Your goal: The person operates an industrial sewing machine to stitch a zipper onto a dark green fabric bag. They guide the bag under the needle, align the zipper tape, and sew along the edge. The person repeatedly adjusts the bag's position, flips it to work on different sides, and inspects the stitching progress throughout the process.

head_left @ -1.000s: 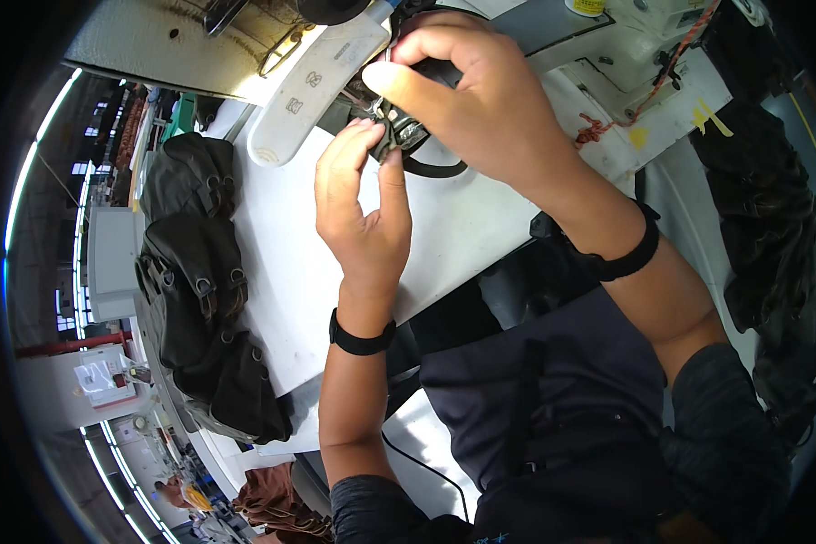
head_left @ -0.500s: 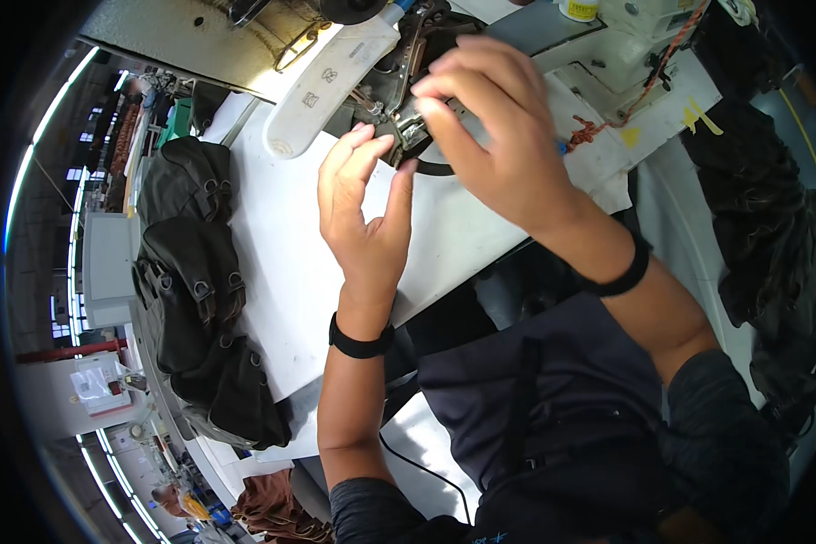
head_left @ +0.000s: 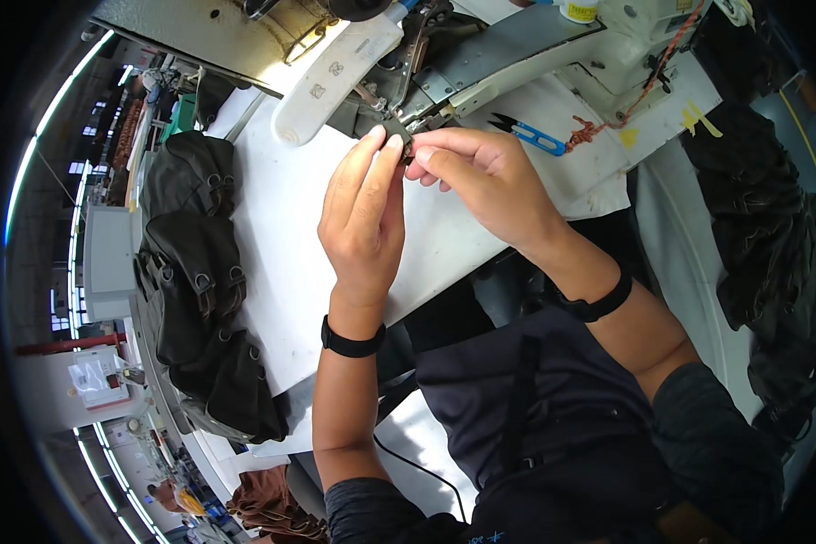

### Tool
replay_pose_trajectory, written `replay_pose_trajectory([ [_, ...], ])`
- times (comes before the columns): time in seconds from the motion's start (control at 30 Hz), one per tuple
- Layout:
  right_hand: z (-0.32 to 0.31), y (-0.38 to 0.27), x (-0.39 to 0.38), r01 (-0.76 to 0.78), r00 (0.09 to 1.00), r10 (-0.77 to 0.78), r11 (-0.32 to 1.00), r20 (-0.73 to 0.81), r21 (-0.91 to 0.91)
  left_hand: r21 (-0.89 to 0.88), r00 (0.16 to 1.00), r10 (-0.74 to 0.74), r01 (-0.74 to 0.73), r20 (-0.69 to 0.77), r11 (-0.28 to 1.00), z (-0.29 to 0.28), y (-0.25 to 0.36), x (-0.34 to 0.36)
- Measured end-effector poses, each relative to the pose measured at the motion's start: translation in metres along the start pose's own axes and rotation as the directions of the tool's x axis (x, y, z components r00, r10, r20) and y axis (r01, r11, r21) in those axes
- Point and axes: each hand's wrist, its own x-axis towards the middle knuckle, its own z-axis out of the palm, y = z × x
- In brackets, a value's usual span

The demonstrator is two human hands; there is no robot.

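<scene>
Dark green fabric piece (head_left: 396, 133) is by the sewing machine (head_left: 480, 77), pinched in my R grip (head_left: 491, 186), L grip (head_left: 363, 213) touching w/ fingertips, thumb hidden, can't tell if closed, blue snips (head_left: 540, 139) to R.

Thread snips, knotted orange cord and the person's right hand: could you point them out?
Thread snips (head_left: 544, 140): head view, on the blue handle.
Knotted orange cord (head_left: 582, 137): head view, on its bunched knots.
Right hand (head_left: 490, 184): head view, middle of the hand.
</scene>
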Motion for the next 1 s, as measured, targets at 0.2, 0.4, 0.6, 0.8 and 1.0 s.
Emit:
replay_pose_trajectory([
  [0.2,0.005,0.002,0.01,0.004,1.0,-0.002,0.996,-0.029,0.09,-0.131,0.987,-0.149,0.141,-0.06,0.981,0.015,0.005,0.004],
  [0.4,0.014,-0.003,0.012,0.005,0.997,-0.001,0.999,-0.076,0.054,-0.131,0.989,-0.097,0.083,-0.11,0.988,0.012,-0.001,0.012],
  [0.6,0.018,-0.01,0.005,-0.145,0.986,0.162,0.948,-0.038,0.285,-0.03,0.998,0.057,-0.058,-0.038,0.998,-0.007,-0.012,0.027],
  [0.8,0.013,-0.006,0.001,-0.14,0.984,0.167,0.936,-0.057,0.324,-0.064,0.995,0.013,-0.019,-0.097,0.998,0.0,-0.004,0.014],
  [1.0,0.01,-0.012,0.001,-0.13,0.987,0.145,0.975,-0.073,0.181,-0.028,0.987,0.044,-0.049,-0.157,0.998,0.007,-0.003,0.011],
])
